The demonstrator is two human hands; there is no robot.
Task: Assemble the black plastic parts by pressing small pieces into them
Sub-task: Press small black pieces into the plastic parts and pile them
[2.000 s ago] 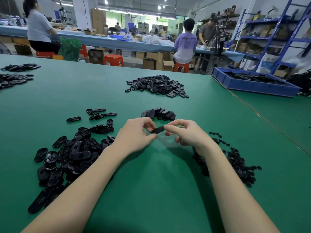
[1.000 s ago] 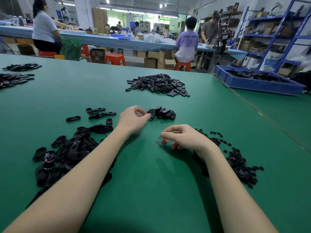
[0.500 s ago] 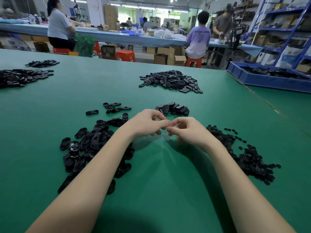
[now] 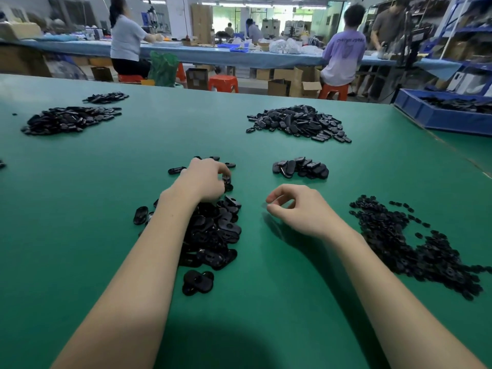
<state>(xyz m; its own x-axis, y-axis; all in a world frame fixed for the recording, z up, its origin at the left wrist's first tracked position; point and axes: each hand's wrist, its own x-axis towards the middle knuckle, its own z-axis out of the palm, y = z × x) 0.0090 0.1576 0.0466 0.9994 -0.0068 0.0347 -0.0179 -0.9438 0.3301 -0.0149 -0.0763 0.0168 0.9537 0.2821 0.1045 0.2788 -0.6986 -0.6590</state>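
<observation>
A heap of black oval plastic parts (image 4: 213,230) lies on the green table under my left forearm. My left hand (image 4: 205,179) is at the far end of that heap, and its curled fingertips pinch one black oval part (image 4: 227,179). My right hand (image 4: 300,209) hovers just above the table to the right, with fingers loosely curled, thumb and forefinger slightly apart, and nothing visible in them. To the right of it lies a spread of small black pieces (image 4: 415,241). A small group of black oval parts (image 4: 300,167) sits beyond my right hand.
A larger heap of black parts (image 4: 298,122) lies farther back, and two more heaps (image 4: 69,119) lie at the far left. A blue tray (image 4: 447,115) holding parts stands at the right rear. People work at a long bench beyond the table.
My hands, which met in the middle half a second ago, have parted. The left hand has gone left to the oval parts heap and the right stays near the middle.
</observation>
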